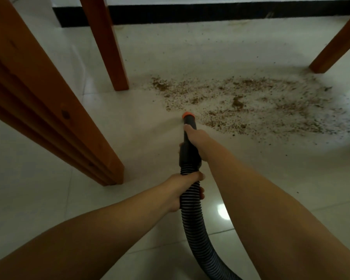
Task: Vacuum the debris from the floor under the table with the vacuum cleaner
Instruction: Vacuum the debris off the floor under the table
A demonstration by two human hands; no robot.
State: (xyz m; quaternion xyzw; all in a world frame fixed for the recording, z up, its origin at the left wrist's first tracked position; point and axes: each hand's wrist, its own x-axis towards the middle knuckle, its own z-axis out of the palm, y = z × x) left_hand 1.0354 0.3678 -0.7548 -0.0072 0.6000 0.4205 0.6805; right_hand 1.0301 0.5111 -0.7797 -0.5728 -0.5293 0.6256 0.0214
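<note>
A broad patch of brown crumbly debris (251,102) is spread over the pale tiled floor (49,199) between the table legs. The vacuum's dark nozzle (188,120) has an orange tip, which sits low at the near-left edge of the debris. My right hand (196,138) grips the nozzle tube from the right side. My left hand (182,190) is wrapped around the black ribbed hose (192,215) just behind the nozzle's collar. The hose curves down and leaves the frame at the bottom.
Three orange-brown wooden table legs stand around: a thick one near left (49,93), one at the back left (107,43) and one at the back right (337,43). A black baseboard (210,13) runs along the far wall. Scattered dark specks reach the right edge.
</note>
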